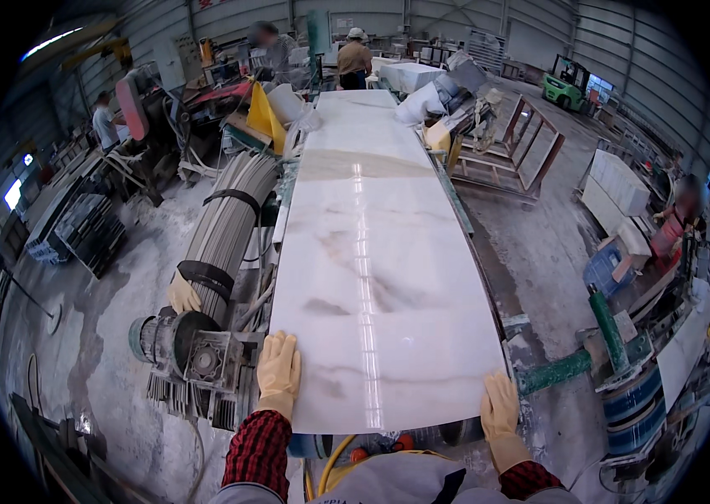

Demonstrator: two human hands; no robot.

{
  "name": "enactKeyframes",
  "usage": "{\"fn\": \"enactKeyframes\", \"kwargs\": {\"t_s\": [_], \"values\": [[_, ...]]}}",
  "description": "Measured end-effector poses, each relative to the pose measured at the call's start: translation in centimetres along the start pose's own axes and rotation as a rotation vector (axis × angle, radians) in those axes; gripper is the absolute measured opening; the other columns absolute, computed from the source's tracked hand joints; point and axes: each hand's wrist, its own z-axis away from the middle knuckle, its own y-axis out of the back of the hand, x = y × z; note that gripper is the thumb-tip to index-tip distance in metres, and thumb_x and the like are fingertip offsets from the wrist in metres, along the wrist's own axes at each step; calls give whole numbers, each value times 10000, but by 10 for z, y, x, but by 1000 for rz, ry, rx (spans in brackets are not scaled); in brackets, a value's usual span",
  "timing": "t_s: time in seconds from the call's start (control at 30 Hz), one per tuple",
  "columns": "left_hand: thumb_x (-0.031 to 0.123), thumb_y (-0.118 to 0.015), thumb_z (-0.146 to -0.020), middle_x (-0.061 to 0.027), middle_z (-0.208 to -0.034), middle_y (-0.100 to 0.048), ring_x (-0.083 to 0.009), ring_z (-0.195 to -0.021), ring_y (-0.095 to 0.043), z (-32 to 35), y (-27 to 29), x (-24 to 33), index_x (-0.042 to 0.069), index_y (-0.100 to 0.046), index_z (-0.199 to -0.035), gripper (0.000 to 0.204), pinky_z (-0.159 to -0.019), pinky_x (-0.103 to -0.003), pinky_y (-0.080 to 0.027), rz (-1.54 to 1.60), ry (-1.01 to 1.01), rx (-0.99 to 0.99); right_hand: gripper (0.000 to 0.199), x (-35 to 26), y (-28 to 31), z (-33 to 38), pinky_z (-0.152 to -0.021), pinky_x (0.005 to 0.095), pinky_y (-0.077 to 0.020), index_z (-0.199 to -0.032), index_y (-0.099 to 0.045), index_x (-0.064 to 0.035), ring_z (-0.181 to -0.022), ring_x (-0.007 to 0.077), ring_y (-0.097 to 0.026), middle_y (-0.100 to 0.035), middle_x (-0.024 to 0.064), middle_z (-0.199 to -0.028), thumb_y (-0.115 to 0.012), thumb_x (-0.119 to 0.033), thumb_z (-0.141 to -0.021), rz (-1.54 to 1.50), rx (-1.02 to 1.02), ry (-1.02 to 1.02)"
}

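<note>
A long, glossy white stone slab with brown and grey veins stretches away from me on a machine bed. My left hand, in a cream rubber glove, is closed along the slab's near left edge, fingers pointing forward. At the near right corner my right hand, gloved alike, holds the opposite edge. The undersides of both grips are hidden. Past the near slab, a beige-veined band crosses the stone. A spare cream glove lies on the strapped bundle left of the slab.
Left stand a strapped bundle of grey strips and a motor. To the right are a green pipe, a rusty metal frame and a blue barrel. A co-worker stands beyond the slab; a green forklift is farther back.
</note>
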Motion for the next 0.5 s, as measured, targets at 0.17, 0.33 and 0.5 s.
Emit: {"fn": "enactKeyframes", "kwargs": {"t_s": [0.17,0.33,0.5], "values": [[188,-766,-1080,-163,-1516,-694,-421,-1436,-626,-1,3,3,119,-717,-1436,366,-1167,-546,-554,-34,-10,2,310,-7,10,3,-1055,620,-532,-1351,-760,-1,-1194,531,-679,-758,283,-1351,-696,-30,-1049,-13,-18,-24],[255,-742,-1088,-145,-1536,-687,-391,-1461,-608,0,2,3,133,-711,-1462,395,-1188,-575,-498,-178,-14,-67,321,-10,20,8,-1048,594,-533,-1359,-770,-2,-1179,527,-671,-760,270,-1370,-708,-6,-1044,-45,-76,-61],[278,-726,-1098,-158,-1587,-671,-392,-1523,-576,4,-3,-2,142,-683,-1543,468,-1248,-612,-449,-146,-50,-73,288,-22,38,21,-1020,592,-589,-1327,-830,-7,-1146,534,-734,-815,275,-1314,-762,-31,-1048,-199,13,-67]]}}
